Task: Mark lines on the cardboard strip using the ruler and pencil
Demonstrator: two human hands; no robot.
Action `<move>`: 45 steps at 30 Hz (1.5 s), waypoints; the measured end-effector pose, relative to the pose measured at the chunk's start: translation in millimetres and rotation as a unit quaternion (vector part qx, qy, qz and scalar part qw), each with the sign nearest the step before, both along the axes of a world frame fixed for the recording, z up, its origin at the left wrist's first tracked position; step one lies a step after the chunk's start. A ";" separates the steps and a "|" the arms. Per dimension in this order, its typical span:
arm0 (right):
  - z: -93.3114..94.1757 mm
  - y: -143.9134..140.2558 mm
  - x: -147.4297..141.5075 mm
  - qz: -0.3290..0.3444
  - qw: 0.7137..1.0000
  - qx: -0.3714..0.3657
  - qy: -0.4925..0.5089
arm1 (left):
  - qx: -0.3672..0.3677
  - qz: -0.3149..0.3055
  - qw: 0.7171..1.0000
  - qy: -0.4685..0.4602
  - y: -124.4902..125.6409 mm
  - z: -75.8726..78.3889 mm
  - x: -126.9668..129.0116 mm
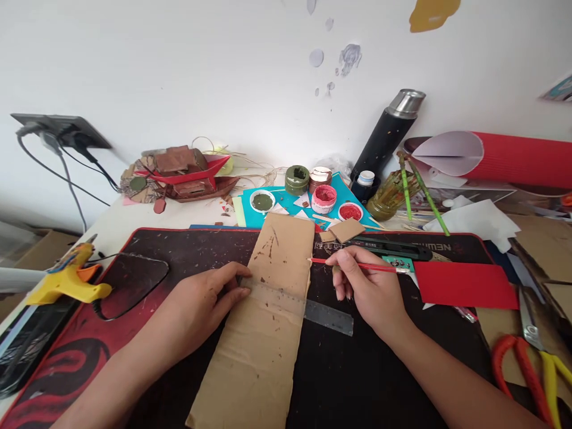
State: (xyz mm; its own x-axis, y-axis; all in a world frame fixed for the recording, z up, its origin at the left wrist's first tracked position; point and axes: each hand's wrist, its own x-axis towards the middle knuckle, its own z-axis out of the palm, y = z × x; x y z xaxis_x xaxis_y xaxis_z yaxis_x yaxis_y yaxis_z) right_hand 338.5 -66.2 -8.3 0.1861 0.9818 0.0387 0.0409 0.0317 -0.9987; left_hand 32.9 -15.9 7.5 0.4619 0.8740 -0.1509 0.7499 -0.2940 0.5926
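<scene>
A long strip of brown cardboard [268,339] lies on the dark desk mat, flecked with small dark marks. Across it rests a clear plastic ruler [328,317], its right end sticking out past the cardboard. My left hand [210,301] pinches the ruler's left end between thumb and fingers at the cardboard's left edge. In my right hand [364,283] is a red pencil [370,266], held nearly level, its tip at the cardboard's right edge, above the ruler.
Open paint jars [297,180] stand on blue paper behind the cardboard. A yellow glue gun [71,280] sits at left, a model boat [183,176] at back left. To the right are a red card [467,286], scissors [529,333], a green-black cutter [393,247] and a thermos [386,134].
</scene>
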 end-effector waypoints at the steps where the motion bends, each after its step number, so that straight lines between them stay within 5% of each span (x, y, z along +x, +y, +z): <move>1: 0.2 1.0 0.2 -0.006 1.000 -0.004 0.012 | 0.000 -0.002 1.000 0.001 0.0 -0.5 -0.5; 12: -0.7 7.4 2.4 -0.053 0.996 -0.039 0.058 | -0.004 -0.031 0.999 -0.012 0.0 -5.0 -8.2; 45: -1.9 8.0 4.3 -0.039 0.997 -0.046 0.056 | -0.067 -0.087 0.993 -0.034 4.8 2.3 -19.3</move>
State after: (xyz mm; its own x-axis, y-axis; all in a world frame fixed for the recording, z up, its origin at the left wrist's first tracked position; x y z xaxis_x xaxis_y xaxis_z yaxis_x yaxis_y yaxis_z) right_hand 342.8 -58.2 -10.2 0.2603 0.9625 -0.0763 -0.0717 -0.0595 -0.9956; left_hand 13.6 -11.2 9.8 0.6171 0.7541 -0.2247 0.6518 -0.3300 0.6828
